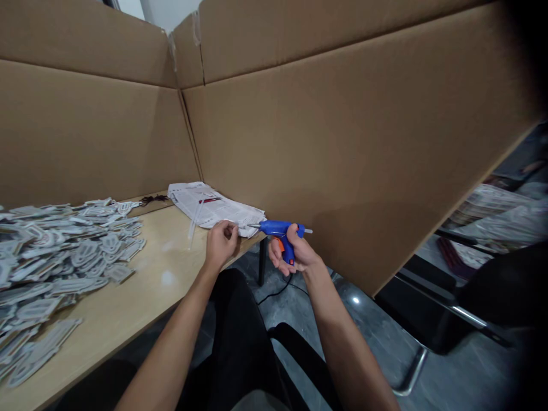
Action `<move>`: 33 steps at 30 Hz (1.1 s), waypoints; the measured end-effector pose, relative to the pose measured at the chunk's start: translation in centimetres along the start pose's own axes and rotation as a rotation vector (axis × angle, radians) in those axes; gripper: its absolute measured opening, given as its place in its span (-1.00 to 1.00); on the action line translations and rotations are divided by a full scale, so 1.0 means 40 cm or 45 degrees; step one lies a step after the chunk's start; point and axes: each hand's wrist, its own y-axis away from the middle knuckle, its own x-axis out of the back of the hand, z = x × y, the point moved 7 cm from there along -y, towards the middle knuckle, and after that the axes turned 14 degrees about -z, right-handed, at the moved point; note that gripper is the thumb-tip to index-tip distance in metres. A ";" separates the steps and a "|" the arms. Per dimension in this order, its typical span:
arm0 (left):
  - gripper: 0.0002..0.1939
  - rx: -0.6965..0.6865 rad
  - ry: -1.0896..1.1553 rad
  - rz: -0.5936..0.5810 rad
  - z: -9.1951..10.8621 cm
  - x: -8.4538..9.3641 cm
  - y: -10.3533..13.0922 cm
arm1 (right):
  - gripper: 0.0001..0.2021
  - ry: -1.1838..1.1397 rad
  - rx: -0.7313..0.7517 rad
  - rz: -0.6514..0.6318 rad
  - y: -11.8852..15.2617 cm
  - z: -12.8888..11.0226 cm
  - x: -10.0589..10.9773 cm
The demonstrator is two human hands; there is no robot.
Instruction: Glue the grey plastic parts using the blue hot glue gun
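Observation:
My right hand [295, 250] is wrapped loosely round a blue glue gun [276, 228] with an orange trigger, its metal nozzle pointing left. A short translucent stick pokes out of the gun's back end. Just left of the nozzle, my left hand [223, 240] has its fingers pinched together above the near edge of some printed paper sheets [218, 211]; what it holds, if anything, is too small to name. On the paper lie a small red tool [209, 200] and clear sticks, one of them reaching onto the table.
Many flat pale cut-out pieces [85, 251] are heaped on the wooden table [158, 279] at left. Cardboard walls [299, 125] stand behind. A dark bundle [154, 199] lies near the corner. A cable [276, 294] hangs below the gun; a black chair [423, 302] is at right.

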 end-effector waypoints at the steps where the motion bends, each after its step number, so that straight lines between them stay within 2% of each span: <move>1: -0.82 0.002 -0.006 0.003 0.000 0.001 0.000 | -0.20 0.000 0.008 -0.016 -0.001 -0.002 -0.003; 9: -0.78 0.016 -0.074 0.022 -0.010 0.004 -0.002 | -0.21 0.048 0.038 -0.112 0.002 -0.005 -0.011; 14: -0.66 0.017 -0.213 0.013 -0.008 0.005 -0.002 | -0.22 0.075 0.020 -0.139 0.001 -0.014 -0.024; 16: -0.70 0.032 -0.280 0.007 -0.009 0.004 -0.002 | -0.21 0.112 0.006 -0.102 -0.001 -0.018 -0.021; 18: -0.85 0.037 -0.301 -0.002 -0.013 0.002 -0.002 | -0.21 0.188 -0.016 0.002 -0.003 -0.019 -0.006; 19: -0.90 0.034 -0.297 -0.010 -0.016 0.000 -0.003 | -0.23 0.257 -0.040 0.082 -0.004 -0.017 0.008; 21: -0.81 0.026 -0.273 -0.034 -0.024 -0.006 -0.005 | -0.31 0.498 -0.131 0.289 0.000 -0.008 0.045; 23: -0.78 0.035 -0.236 -0.073 -0.036 -0.015 -0.008 | -0.42 0.889 -0.261 0.496 0.009 -0.002 0.081; 25: -0.79 0.049 -0.194 -0.121 -0.047 -0.024 -0.012 | -0.51 1.307 -0.392 0.611 0.015 0.004 0.099; 28: -0.81 0.054 -0.164 -0.151 -0.055 -0.031 -0.014 | -0.59 1.691 -0.598 0.625 0.014 0.025 0.105; 33: -0.82 0.014 -0.178 -0.167 -0.042 -0.031 -0.013 | -0.66 1.883 -0.903 0.544 0.008 0.053 0.096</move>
